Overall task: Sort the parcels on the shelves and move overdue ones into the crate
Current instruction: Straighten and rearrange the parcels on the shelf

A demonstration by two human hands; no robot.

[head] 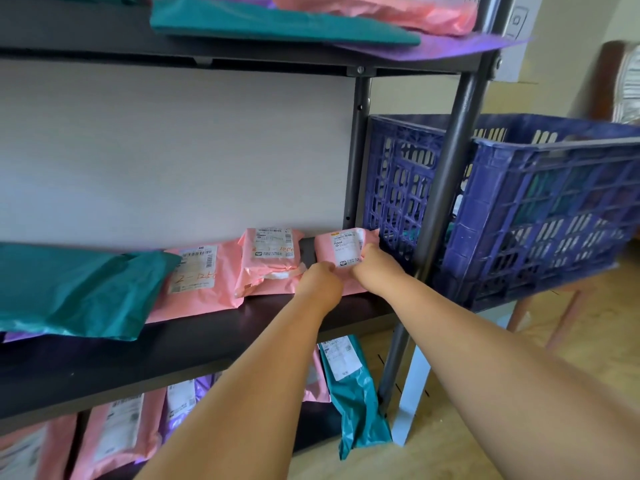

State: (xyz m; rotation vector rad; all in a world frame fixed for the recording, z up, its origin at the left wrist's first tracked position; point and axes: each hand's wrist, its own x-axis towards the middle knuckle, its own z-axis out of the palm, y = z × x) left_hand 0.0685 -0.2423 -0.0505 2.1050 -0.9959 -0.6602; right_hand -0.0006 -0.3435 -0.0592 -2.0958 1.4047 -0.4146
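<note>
At the middle shelf's (207,341) right end, our left hand (320,280) and right hand (372,263) pinched the pink parcel's (337,245) near edge; it seemed light, soft and slippery.

**Four parcels in a row on the middle shelf, crate to the right**

On the dark flat middle shelf (207,341) four parcels lie in a row. A large teal plastic mailer (69,292) lies at the left, its corner over a wide pink plastic parcel (197,282). Next comes a middle pink plastic parcel (270,268), then a small pink plastic parcel (332,251) at the right end. The left hand (320,284) and right hand (375,268) grip this last one side by side. A blue slatted plastic crate (536,209) stands right of the rack, behind the grey metal front post (446,174). A long teal plastic parcel (353,386) overhangs the shelf below.
</note>
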